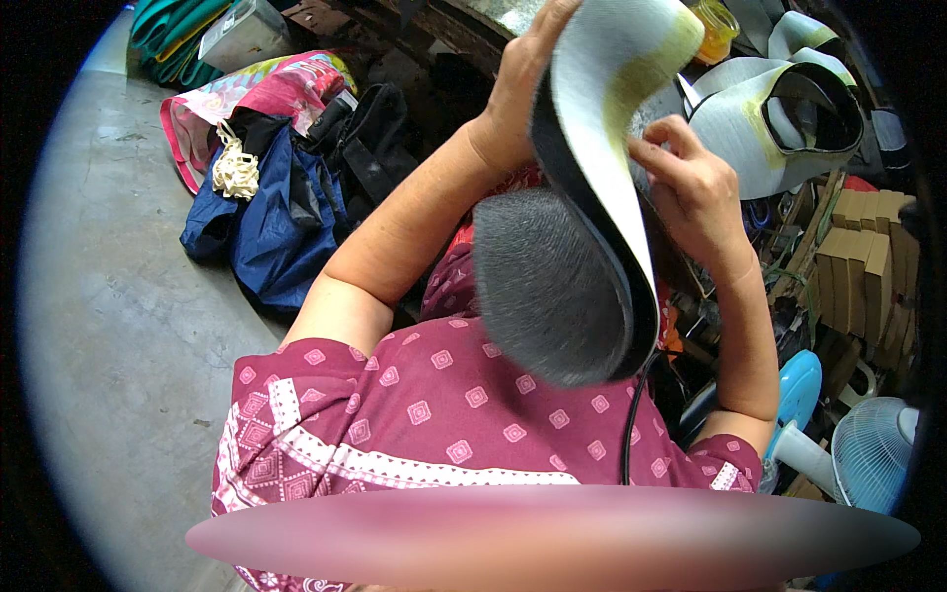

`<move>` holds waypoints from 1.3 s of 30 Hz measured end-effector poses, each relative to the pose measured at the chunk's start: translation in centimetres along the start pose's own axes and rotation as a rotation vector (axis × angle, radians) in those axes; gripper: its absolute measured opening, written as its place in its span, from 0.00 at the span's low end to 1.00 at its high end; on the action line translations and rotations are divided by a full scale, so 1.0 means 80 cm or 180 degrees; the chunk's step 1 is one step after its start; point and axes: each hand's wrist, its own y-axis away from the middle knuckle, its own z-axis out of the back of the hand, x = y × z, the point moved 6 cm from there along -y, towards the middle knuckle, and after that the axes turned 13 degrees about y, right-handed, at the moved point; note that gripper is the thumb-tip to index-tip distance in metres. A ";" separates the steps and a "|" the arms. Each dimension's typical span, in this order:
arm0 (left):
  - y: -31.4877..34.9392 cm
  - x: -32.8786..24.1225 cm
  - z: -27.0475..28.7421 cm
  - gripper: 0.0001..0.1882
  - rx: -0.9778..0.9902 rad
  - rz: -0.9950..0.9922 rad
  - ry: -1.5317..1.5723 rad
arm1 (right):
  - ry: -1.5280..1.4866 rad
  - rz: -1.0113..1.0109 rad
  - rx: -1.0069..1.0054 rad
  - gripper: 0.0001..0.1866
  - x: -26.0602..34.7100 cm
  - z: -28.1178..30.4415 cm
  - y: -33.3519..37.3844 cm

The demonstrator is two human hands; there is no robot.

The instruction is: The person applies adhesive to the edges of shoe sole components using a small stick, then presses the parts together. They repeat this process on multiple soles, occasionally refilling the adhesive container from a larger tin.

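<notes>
A large curved sheet (602,128), pale with yellowish stains on one side and black and fuzzy on the other, is held up in front of my chest. Its lower end curls round into a dark loop. Up at its left edge my left hand (518,99) grips it, the fingertips partly hidden. On the opposite side, the bent fingers of my right hand (691,183) pinch at the sheet's right edge. Just beyond that hand lies a similar pale ring-shaped piece (730,118) with yellow stains and a black inside.
A jar of yellow stuff (715,30) stands at the far right. To the right are stacked tan blocks (858,266) and a blue-and-white fan (873,449). Dark blue bags (291,217) and a pink patterned cloth (212,104) lie left on the grey floor (128,326).
</notes>
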 end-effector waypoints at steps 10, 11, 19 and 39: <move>-0.020 -0.032 -0.007 0.19 0.0474 0.0027 -0.1289 | -0.1068 -0.0651 -0.0928 0.37 -0.020 0.088 -0.025; -0.021 -0.033 -0.008 0.19 0.0446 -0.0024 -0.1131 | -0.0604 -0.0423 -0.0725 0.41 -0.005 0.086 -0.028; 0.005 -0.027 0.009 0.29 -0.0228 0.0169 -0.0475 | -0.0449 -0.0963 -0.1244 0.36 -0.027 0.093 -0.031; 0.017 -0.039 0.011 0.09 -0.0400 0.1194 -0.0361 | 0.0894 -0.1106 0.0061 0.42 -0.273 0.043 -0.125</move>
